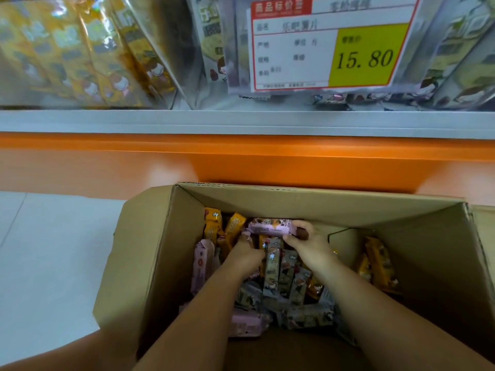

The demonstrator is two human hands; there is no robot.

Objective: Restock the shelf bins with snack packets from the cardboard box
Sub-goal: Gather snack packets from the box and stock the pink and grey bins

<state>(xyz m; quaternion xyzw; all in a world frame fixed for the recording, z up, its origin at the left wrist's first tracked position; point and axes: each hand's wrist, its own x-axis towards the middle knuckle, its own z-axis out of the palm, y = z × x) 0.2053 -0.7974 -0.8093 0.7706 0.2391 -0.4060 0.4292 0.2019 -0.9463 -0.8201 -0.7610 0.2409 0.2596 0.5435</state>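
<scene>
Pale floor tiles (53,250) fill the left side, meeting an orange shelf base (241,162) that runs under a grey shelf lip. Above the lip, at far left, clear plastic shelf bins (80,49) hold rows of yellow packets. Farther right, a red-and-yellow price card (329,44) hangs on another bin's front.

Near the base stands the open brown cardboard box (308,207), with loose packets heaped inside. Pink packets (203,263) lie along its left wall, grey packets (278,271) fill the middle, and yellow packets (380,263) rest against the right wall.

The left hand (245,253) reaches into the heap, its fingertips buried at the left end of a pink snack packet (270,227). Whether they are closed on anything cannot be told. The pink snack packet lies on top at the far edge of the heap, its long axis running left to right across the box. The right hand (310,245) pinches its right end, thumb on the near side and fingers curled over the far side.

The right hand has the only sure hold, at one end, so the lift probably needs the left hand to steady the other end. The bins lie far and above, so the packet should rise clear of the box's far wall and then go forward. Which bin takes pink packets cannot be read.
</scene>
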